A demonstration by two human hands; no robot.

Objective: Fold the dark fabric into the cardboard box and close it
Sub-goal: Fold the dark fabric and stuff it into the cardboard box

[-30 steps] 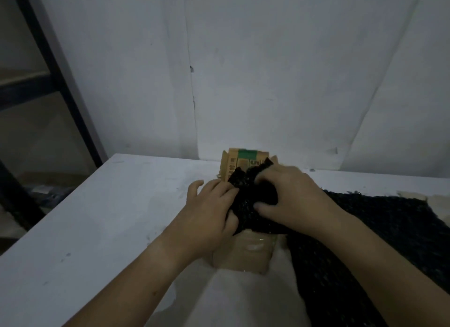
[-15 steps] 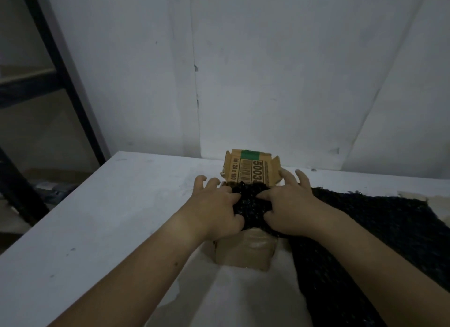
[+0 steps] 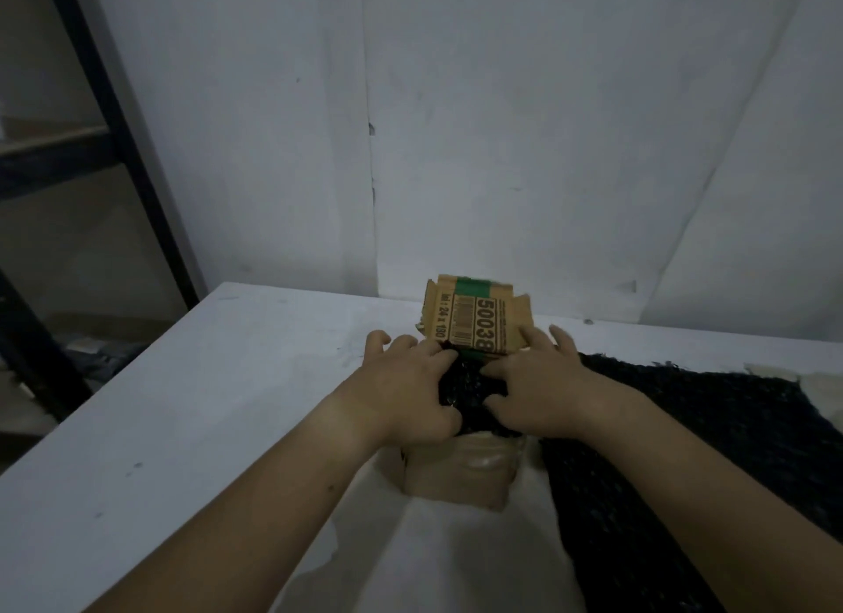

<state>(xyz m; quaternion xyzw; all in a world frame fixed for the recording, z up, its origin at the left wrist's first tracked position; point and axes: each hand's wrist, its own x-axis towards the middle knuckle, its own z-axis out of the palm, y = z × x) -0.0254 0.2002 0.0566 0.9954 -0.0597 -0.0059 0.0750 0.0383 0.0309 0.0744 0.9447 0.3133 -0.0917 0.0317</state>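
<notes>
two grips at work, both on the same wad. the left grip (image 3: 406, 393) lies over the left side of the bunched dark fabric (image 3: 474, 391), fingers spread and lightly bent, pressing down rather than closed round it. whether its thumb nips a fold cannot be told. the right grip (image 3: 543, 384) presses the right side likewise, palm down, fingers splayed, forefinger reaching to the foot of the rear flap (image 3: 483, 320).

the wad sits in the mouth of the cardboard box (image 3: 460, 475), between the two grips and proud of the rim. the box stands on the bench (image 3: 182, 407) with its rear flap upright just beyond the fingertips, printed face showing. any side flaps are hidden by the grips.

governing relation: most of the fabric is not in the box. the loose length (image 3: 707, 439) leaves the wad on the right, passes under the right forearm and spreads over the bench to the right and towards the near edge, its long axis running that way. the right grip is the nearer to it; the left grip is across the box from it.

judgement: the step in hand is packing, and closing is not yet possible. the next gather probably falls to the right grip, with the left holding the wad down.

beyond: a pale wall (image 3: 547, 133) and a dark frame (image 3: 114, 124) at far left.
</notes>
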